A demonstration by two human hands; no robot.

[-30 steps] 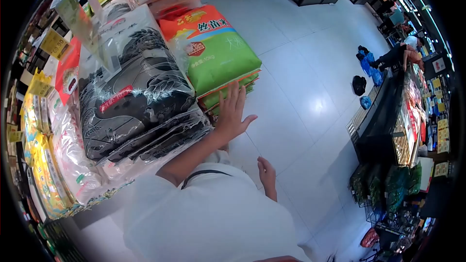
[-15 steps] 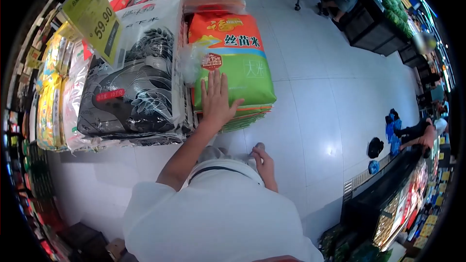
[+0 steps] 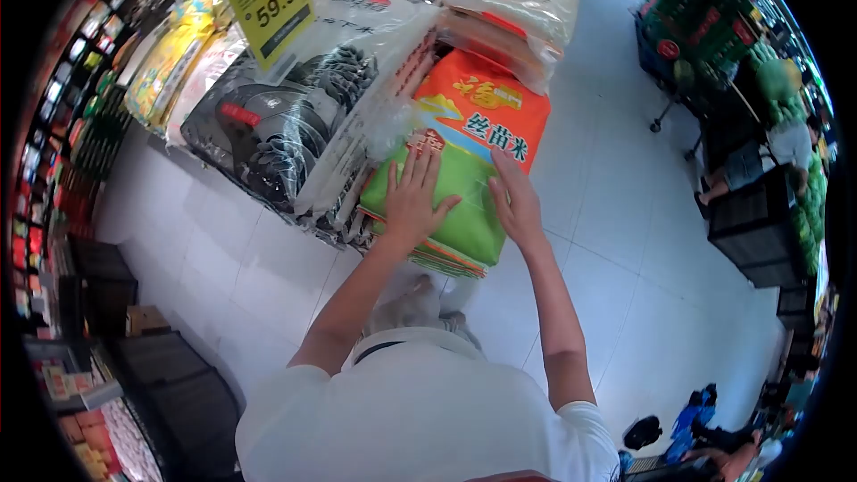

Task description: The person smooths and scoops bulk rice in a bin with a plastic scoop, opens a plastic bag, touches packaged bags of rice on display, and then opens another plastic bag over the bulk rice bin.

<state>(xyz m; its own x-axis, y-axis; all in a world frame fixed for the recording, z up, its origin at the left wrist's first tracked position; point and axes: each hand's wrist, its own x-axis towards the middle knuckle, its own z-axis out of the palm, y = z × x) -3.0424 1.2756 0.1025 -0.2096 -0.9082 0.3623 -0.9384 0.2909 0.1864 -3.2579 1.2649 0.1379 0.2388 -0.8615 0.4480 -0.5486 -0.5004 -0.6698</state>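
Note:
A rice bag (image 3: 478, 205), orange at the top and green below, lies flat on a stack of similar bags. Flat against its green part rests my left hand (image 3: 415, 201), fingers stretched out and thumb apart. My right hand (image 3: 518, 201) is at the bag's right edge with straight fingers, holding nothing; whether it presses on the side I cannot tell. Just left of the bag, crumpled clear plastic (image 3: 395, 129) sticks out beside a stack of black-and-white rice bags (image 3: 286, 129).
A yellow-green price sign (image 3: 263, 9) reading 59.90 stands over the black-and-white bags. Behind the orange-green bag rise clear-wrapped bags (image 3: 509, 4). Yellow bags (image 3: 174, 54) lie at the far left. Dark produce stands (image 3: 759, 228) and a person (image 3: 741, 170) are at right.
My right hand has risen from beside my body to the bag's right edge. My left hand stays on the bag. The view has turned, so the stacks now appear slanted.

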